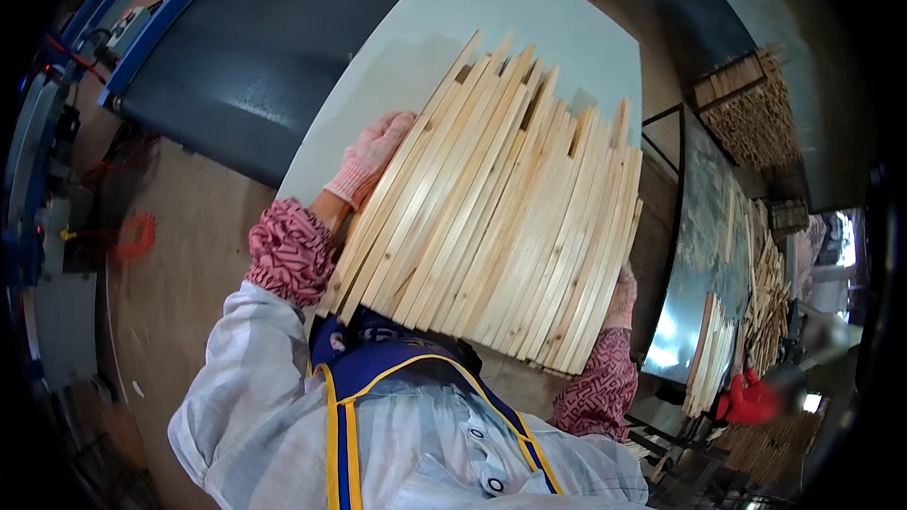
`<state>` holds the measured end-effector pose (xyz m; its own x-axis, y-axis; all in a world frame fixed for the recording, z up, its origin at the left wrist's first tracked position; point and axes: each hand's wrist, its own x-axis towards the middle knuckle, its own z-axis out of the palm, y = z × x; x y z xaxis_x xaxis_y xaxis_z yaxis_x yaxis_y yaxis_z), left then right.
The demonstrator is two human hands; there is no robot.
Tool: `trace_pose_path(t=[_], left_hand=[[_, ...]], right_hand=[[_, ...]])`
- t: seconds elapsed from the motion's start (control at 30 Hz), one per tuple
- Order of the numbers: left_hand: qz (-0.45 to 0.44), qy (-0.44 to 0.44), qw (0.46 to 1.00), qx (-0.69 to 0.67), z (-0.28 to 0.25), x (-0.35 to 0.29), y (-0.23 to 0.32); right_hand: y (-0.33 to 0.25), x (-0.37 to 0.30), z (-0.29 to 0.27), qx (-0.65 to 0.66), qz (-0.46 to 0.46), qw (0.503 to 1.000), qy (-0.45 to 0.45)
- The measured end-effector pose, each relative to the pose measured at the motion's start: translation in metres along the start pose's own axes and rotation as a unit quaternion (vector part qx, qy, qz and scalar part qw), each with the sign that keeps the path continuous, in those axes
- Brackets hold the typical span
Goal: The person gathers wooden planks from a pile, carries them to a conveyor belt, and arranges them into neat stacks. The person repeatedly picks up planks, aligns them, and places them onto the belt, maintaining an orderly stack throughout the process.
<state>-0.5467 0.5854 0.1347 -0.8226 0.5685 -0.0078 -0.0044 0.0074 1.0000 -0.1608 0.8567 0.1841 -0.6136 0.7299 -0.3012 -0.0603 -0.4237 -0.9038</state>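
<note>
A wide row of pale wooden strips (491, 217) lies side by side in front of me, the far ends uneven and the near ends close to my apron. Its far part is over a light grey tabletop (416, 47). My left hand (376, 151), in a pink knit glove, presses against the left side of the row, its fingertips partly hidden by the strips. On the opposite side, my right hand (623, 300) grips the right edge, mostly hidden behind the wood. Between them the strips are squeezed together, with a few narrow gaps near the far ends.
A dark conveyor belt (255, 47) with a blue frame stands at the left. To the right, a shiny metal table (694, 255) carries more strips, and stacked wood bundles (753, 109) sit beyond it. A person in red sleeves (751, 399) works at the lower right.
</note>
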Motion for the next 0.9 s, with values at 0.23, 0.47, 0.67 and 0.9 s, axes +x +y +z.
trace_pose_path(t=[0.23, 0.47, 0.67, 0.9], left_hand=[[0.006, 0.022, 0.986, 0.166, -0.020, -0.010, 0.011], [-0.118, -0.131, 0.954, 0.242, -0.035, -0.052, 0.067], [-0.095, -0.201, 0.939, 0.261, -0.050, -0.067, 0.074], [-0.121, -0.239, 0.958, 0.104, -0.065, -0.053, 0.043]], right_hand=[[0.007, 0.063, -0.052, -0.641, -0.218, 0.736, 0.013], [0.022, 0.085, -0.123, -0.433, -0.097, 0.893, 0.078], [0.000, -0.015, -0.022, -0.287, -0.148, 0.924, 0.205], [-0.016, -0.073, 0.028, -0.175, -0.294, 0.897, 0.280]])
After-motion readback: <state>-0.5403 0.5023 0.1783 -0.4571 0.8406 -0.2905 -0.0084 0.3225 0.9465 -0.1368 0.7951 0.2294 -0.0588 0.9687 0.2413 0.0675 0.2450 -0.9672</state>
